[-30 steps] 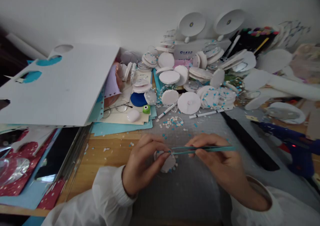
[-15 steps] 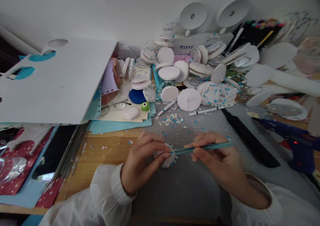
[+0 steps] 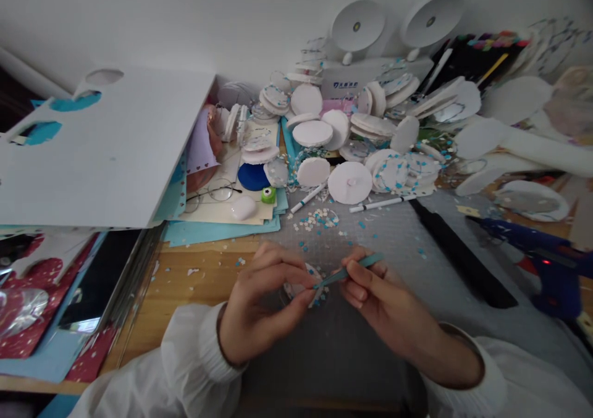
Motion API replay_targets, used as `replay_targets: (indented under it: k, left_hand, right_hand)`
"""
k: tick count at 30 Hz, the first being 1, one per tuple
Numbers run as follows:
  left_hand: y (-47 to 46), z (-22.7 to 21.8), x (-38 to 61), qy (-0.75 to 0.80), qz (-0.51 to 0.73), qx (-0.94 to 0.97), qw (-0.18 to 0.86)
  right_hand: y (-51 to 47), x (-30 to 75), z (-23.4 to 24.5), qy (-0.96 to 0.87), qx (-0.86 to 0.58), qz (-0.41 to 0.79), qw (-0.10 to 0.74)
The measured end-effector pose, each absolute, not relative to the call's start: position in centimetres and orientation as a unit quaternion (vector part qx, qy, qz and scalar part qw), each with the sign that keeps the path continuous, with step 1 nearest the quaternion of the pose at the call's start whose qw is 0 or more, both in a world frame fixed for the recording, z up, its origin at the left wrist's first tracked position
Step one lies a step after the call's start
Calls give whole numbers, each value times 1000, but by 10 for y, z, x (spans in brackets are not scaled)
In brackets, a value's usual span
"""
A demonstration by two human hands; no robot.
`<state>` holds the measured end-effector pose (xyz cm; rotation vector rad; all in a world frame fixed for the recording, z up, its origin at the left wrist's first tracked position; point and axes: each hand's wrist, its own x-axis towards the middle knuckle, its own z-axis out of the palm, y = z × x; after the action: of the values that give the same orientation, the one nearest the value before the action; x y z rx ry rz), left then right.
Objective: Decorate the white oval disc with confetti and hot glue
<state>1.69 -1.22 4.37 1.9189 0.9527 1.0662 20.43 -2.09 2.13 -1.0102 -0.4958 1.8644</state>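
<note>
My right hand [image 3: 384, 300] is closed around teal tweezers [image 3: 343, 274], which tilt down to the left. Their tips meet the fingertips of my left hand [image 3: 269, 294]. Thumb and index finger of that hand are pinched together at the tips; what lies between them is too small to make out. Just behind and below the pinch is a small white disc [image 3: 300, 289] edged with tiny blue and white flower pieces, partly covered by my left fingers. Loose flower pieces [image 3: 317, 220] lie scattered on the grey mat [image 3: 370, 356] beyond my hands.
Many white discs [image 3: 349, 183], some with beaded wire, crowd the back. Two white pens [image 3: 382, 205] lie before them. At right are a black strip [image 3: 463, 257] and a blue glue gun [image 3: 546, 263] with a red light. A white board [image 3: 102, 158], glasses [image 3: 220, 189] and phone [image 3: 99, 282] are left.
My right hand has shifted left and turned, so the tweezers now slope more steeply and their rear end has swung left. My left hand keeps its pinch, nearly in place.
</note>
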Motion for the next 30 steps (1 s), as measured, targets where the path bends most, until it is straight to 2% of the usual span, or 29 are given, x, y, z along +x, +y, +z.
replay_targets:
  k: [19,26,30]
  left_hand:
    - [-14,46,17,364,431,735,375]
    - [-19,40,9,388,478,682,395]
    - [-17,41,11,405,451,700,378]
  right_hand:
    - [-25,201,21,-126,-382,800,445]
    - [-20,207,23,-112,-371,784,485]
    - [-21,206,22,-117,-371,790,473]
